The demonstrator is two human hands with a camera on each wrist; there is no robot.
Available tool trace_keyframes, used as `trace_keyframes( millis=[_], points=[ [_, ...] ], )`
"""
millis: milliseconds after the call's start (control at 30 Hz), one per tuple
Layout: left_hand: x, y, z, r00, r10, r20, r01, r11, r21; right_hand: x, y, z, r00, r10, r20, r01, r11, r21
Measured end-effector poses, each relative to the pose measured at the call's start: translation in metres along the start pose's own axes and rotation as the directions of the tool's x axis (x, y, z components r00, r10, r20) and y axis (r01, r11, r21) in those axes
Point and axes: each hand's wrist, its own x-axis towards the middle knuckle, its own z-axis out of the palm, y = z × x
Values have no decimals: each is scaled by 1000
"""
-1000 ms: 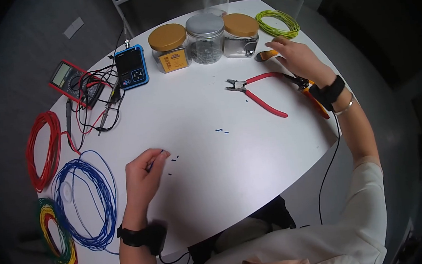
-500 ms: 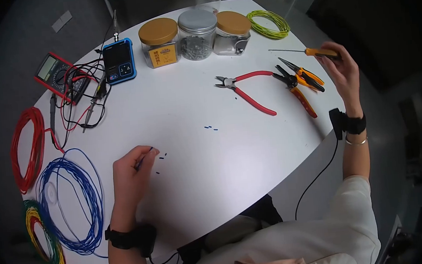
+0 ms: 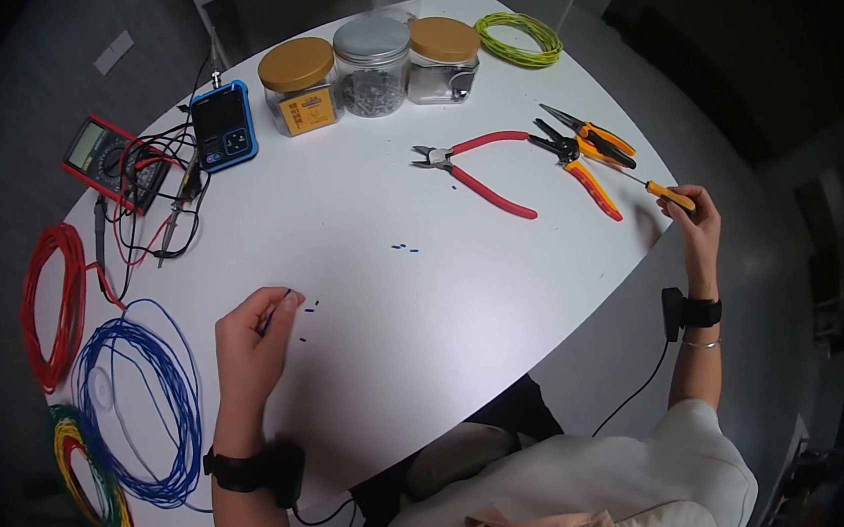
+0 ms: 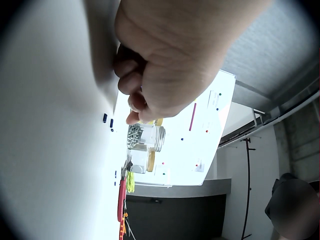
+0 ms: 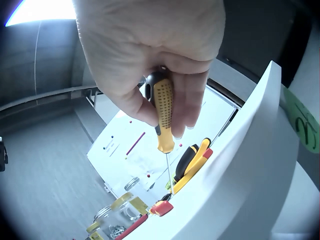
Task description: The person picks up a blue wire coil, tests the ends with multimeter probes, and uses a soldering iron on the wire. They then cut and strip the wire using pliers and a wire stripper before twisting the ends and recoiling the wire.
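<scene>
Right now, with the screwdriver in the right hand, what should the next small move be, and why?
Probably lower the screwdriver onto the table: the right hand holds its handle near the table's right edge, with the shaft pointing toward the needle-nose pliers and wire strippers lying there.

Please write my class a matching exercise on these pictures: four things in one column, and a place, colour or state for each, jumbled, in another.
Things
1. Screwdriver
2. Multimeter
3. Cutters
4. Yellow-green coil

Descriptions
A. Red handles, spread apart
B. Beside a gold-lidded jar
C. Held in the right hand
D. Red case, with a display

Pairs: 1-C, 2-D, 3-A, 4-B
</scene>
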Motion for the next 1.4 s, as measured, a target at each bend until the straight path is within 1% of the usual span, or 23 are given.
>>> trace_keyframes(
  millis=[67, 167, 200, 300, 400, 500, 533, 633, 667, 767, 833, 867, 967, 1000, 1100, 1200, 1233, 1300, 1367, 1400],
  points=[
    [0, -1, 0, 1000, 2, -5, -2, 1000, 2, 0, 6, 0, 999, -39, 36, 43, 992, -121],
    [-1, -3, -1, 1000, 4, -3, -4, 1000, -23, 4, 4, 13, 997, -28, 68, 44, 969, -242],
    [-1, -3, -1, 1000, 5, -2, -5, 999, -32, 5, 4, 17, 997, -39, 73, 64, 923, -380],
    [0, -5, -2, 1000, 18, 22, -17, 999, -52, 6, 1, 30, 990, -51, 129, 112, 847, -520],
    [0, -7, -1, 999, 29, 22, -27, 998, -48, 8, 2, 34, 976, -101, 191, 192, 814, -549],
    [-1, -2, 0, 999, 33, 20, -33, 999, -3, 4, -11, 24, 984, -56, 169, 140, 831, -539],
    [-1, 0, -1, 999, 33, 25, -33, 999, 14, 4, -9, 17, 986, -67, 156, 140, 843, -520],
    [-1, 1, -2, 1000, -2, 9, 2, 998, 56, 9, -16, 8, 997, -35, 72, 64, 889, -454],
    [-1, 1, -1, 1000, 9, 11, -10, 998, 54, 12, -19, 11, 993, -99, 57, 114, 889, -444],
    [-1, 1, 1, 999, 49, 18, -50, 998, 38, 28, -36, 38, 976, -194, 103, 219, 840, -495],
    [0, -4, 0, 997, 75, 6, -75, 997, 9, 45, -32, 60, 956, -249, 153, 292, 777, -557],
    [-1, -3, -1, 998, 64, 12, -64, 998, 10, 55, -25, 71, 944, -278, 178, 328, 729, -600],
    [-1, 2, -2, 999, 42, 21, -43, 999, 25, 70, -23, 96, 934, -261, 245, 356, 610, -708],
    [-1, 4, -2, 999, 44, 25, -45, 998, 39, 71, -26, 100, 930, -260, 261, 368, 624, -690],
    [-2, 6, -2, 997, 69, 30, -71, 996, 56, 70, -41, 110, 914, -225, 338, 406, 537, -740],
    [-2, 6, -3, 996, 78, 38, -80, 996, 50, 63, -56, 120, 888, -289, 358, 460, 556, -693],
    [-2, 6, -3, 996, 77, 42, -79, 996, 48, 59, -63, 125, 863, -279, 422, 498, 607, -619],
    [-2, 7, -3, 996, 84, 36, -87, 993, 77, 49, -80, 136, 797, -268, 541, 546, 702, -457],
    [-2, 7, -2, 996, 86, 35, -89, 993, 79, 39, -94, 150, 704, -134, 697, 560, 709, -429],
    [-1, 5, -1, 996, 84, 30, -86, 994, 69, 33, -98, 157, 661, -113, 742, 595, 681, -426]
  ],
)
